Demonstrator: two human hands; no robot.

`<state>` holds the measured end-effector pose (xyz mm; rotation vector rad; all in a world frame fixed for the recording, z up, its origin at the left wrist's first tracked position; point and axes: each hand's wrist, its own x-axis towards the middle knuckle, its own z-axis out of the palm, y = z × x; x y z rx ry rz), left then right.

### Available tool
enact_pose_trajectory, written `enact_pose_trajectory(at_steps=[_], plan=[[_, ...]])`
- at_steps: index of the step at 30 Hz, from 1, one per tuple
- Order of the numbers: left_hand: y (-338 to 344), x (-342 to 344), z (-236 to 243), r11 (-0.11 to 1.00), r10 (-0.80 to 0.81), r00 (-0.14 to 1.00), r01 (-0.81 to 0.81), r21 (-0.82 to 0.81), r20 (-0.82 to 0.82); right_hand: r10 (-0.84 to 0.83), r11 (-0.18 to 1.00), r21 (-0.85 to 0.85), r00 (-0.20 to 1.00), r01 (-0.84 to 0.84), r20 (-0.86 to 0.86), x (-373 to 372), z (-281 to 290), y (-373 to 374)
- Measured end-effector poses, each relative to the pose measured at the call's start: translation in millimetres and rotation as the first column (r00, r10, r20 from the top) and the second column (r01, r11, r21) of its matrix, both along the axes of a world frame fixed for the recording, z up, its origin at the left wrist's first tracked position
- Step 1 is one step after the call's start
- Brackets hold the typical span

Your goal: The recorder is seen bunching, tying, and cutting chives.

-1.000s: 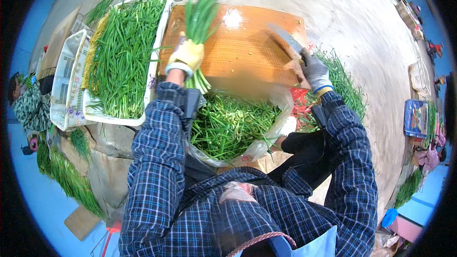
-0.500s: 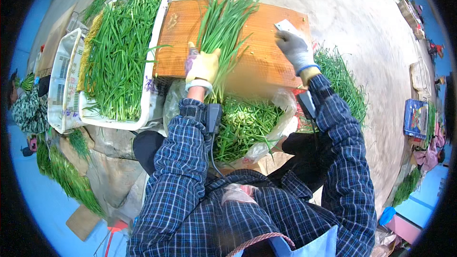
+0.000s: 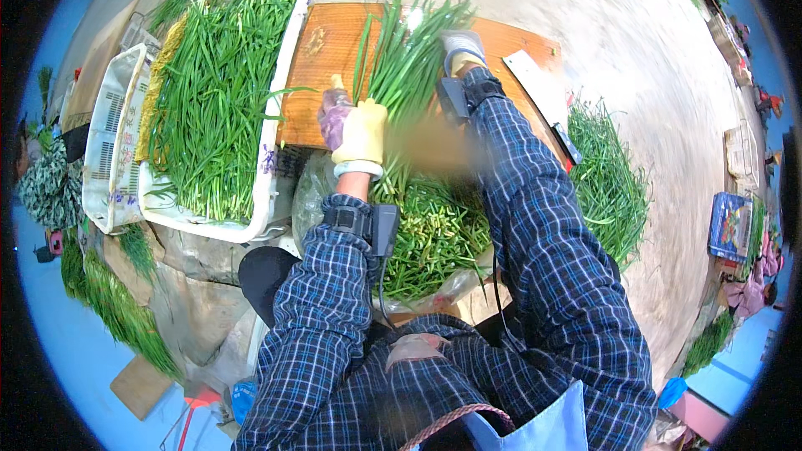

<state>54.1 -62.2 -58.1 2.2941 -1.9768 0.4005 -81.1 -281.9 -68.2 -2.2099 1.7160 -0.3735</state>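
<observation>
A bunch of long green chives [image 3: 411,54] lies over the wooden board [image 3: 330,31], its leafy ends pointing away from me. My left hand [image 3: 355,129], in a yellow and purple-stained glove, is closed round the bunch near its lower part. Against the right side of the leaves is my right hand [image 3: 462,50], in a grey and yellow glove; its fingers are mostly hidden. A cleaver [image 3: 539,88] with a pale broad blade and dark handle rests on the board's right side, apart from both hands. Below the board, a plastic-lined container holds cut chive pieces [image 3: 434,238].
A white crate [image 3: 271,171] packed with chives stands left of the board, with another white crate [image 3: 104,146] beside it. More chives [image 3: 606,175] are heaped on the floor at the right. At far right sits a blue box [image 3: 728,221].
My right hand has left the cleaver at the board's right side and moved left to the chives. The cleaver now lies in full view. My left hand still grips the bunch.
</observation>
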Motion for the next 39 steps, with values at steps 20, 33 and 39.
enact_pose_trajectory(at_steps=[20, 33, 39], plan=[[-75, -7, 22, 0.999, 0.031, 0.986, -0.034, -0.015, -0.164, -0.498, 0.834, 0.545, 0.546, 0.088, 0.674, -58, 2, 3], [-76, -22, 12, 0.956, -0.031, 0.571, -0.221, -0.190, -0.821, -0.353, 0.854, 0.481, 0.900, 0.198, 0.256, -33, 17, 34], [-74, 7, 0, 0.971, -0.016, 0.788, -0.134, -0.196, -0.615, -0.651, 0.720, 0.693, 0.342, -0.004, 0.678, -14, 15, 55]])
